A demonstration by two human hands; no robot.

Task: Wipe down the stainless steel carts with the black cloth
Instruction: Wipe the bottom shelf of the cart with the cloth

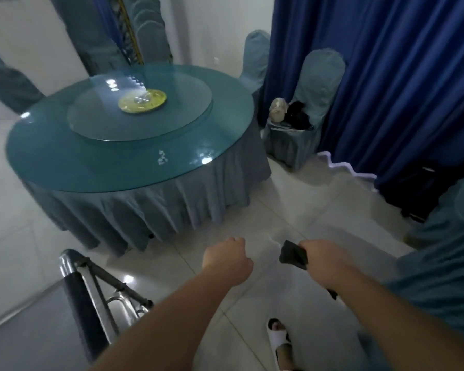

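Stainless steel cart (pixel 86 295) at lower left of head view, only corner rail & frame tubes showing, w/ dark wrap on one upright. Landmark: round table (pixel 129 156), glass top, blue-grey skirted cloth, glass turntable (pixel 140 113) w/ yellow disc (pixel 142 100) at centre.

Cart just in front of table, nearer the camera. Left hand (pixel 227 257) in front of table skirt, to right of cart, fingers curled under, gripping nothing visible, not touching cart. Right hand (pixel 323 257) further right of table, clenched round black cloth (pixel 292 255); cloth sticking out on left side of fist, held in air over pale floor tiles (pixel 292 199), well apart from cart.

Right of table: covered chair (pixel 306 124) w/ dark bundle on seat, blue curtain (pixel 386 76) behind. Sandalled foot (pixel 279 341) at bottom edge.
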